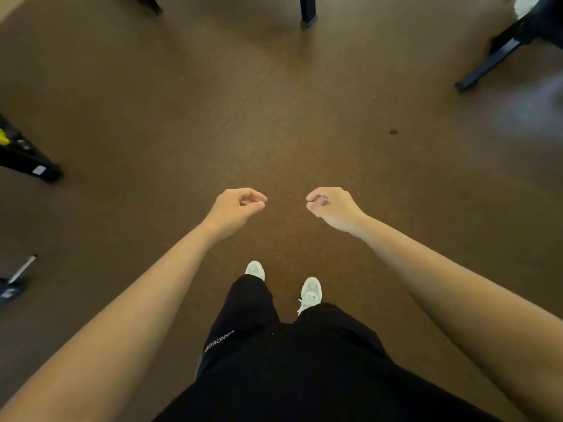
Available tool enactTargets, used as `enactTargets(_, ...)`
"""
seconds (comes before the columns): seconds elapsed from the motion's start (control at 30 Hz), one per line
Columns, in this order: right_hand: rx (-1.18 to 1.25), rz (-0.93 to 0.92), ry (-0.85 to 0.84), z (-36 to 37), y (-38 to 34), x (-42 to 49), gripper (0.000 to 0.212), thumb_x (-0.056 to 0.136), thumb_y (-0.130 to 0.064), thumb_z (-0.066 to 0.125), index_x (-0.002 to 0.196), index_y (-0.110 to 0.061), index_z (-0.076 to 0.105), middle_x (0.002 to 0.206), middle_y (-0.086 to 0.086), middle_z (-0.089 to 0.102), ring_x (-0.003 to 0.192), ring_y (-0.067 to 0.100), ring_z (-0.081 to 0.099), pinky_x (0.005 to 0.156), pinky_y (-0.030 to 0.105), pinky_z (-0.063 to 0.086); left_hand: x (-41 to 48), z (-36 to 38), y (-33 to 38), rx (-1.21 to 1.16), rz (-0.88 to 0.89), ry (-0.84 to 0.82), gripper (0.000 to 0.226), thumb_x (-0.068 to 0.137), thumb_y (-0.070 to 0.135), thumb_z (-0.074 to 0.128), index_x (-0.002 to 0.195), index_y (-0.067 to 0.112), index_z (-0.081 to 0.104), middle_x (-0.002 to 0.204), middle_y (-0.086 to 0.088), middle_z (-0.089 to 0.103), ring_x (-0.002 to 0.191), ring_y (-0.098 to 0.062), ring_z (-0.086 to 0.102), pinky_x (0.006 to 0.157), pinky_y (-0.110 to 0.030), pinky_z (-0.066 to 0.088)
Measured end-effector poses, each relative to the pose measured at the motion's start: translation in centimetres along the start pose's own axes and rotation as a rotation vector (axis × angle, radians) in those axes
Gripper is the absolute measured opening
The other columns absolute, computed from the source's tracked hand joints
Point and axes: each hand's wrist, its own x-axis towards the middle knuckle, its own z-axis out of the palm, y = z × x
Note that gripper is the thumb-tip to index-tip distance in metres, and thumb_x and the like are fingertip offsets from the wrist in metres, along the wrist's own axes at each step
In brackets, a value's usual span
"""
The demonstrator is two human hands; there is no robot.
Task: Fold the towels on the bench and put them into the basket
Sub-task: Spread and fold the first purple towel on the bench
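Note:
I look straight down at a brown floor. My left hand (236,208) and my right hand (330,207) are stretched out in front of me at the middle of the view, a short gap between them. Both have their fingers curled in with nothing in them. No towel, bench or basket can be made out for certain. A pale fuzzy thing (522,4) shows at the top right corner on dark furniture; I cannot tell what it is.
Black furniture legs stand at the top centre (307,12), the top left (149,3) and the upper right (490,60). Dark equipment with a yellow part (21,153) sits at the left edge. My black trousers and pale shoes (310,292) are below.

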Motion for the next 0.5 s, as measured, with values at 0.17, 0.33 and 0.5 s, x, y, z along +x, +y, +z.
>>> enactTargets(0.17, 0.018, -0.007, 0.043, -1.5, -2.4, 3.3, 0.024, 0.102, -0.026, 0.057, 0.118, -0.016, 0.072, 0.109, -0.003, 0.073, 0.108, 0.016, 0.064, 0.096, 0.034, 0.052, 2.6, -1.5, 0.4, -0.058, -0.045, 0.037, 0.013, 0.096, 0.027, 0.069, 0.102, 0.033, 0.078, 0.104, 0.012, 0.076, 0.100, -0.009, 0.068, 0.089, -0.028, 0.052)
enactTargets(0.33, 0.094, 0.064, 0.102, -3.0, -4.6, 8.8, 0.021, 0.102, -0.022, 0.054, 0.108, -0.016, 0.073, 0.108, -0.007, 0.070, 0.104, 0.016, 0.065, 0.082, 0.027, 0.052, 8.0, -4.1, -0.6, -0.149, -0.073, 0.062, 0.015, 0.093, 0.027, 0.067, 0.097, 0.037, 0.078, 0.103, 0.011, 0.077, 0.093, -0.011, 0.068, 0.087, -0.034, 0.053)
enactTargets(0.5, 0.184, 0.161, 0.137, -4.8, -7.8, 14.4, 0.028, 0.105, -0.030, 0.051, 0.111, -0.010, 0.071, 0.092, -0.006, 0.067, 0.087, 0.013, 0.062, 0.081, 0.033, 0.052, 15.2, -8.4, -0.1, -0.219, -0.072, 0.055, 0.021, 0.095, 0.019, 0.063, 0.097, 0.032, 0.079, 0.101, 0.012, 0.077, 0.102, -0.016, 0.071, 0.094, -0.039, 0.053)
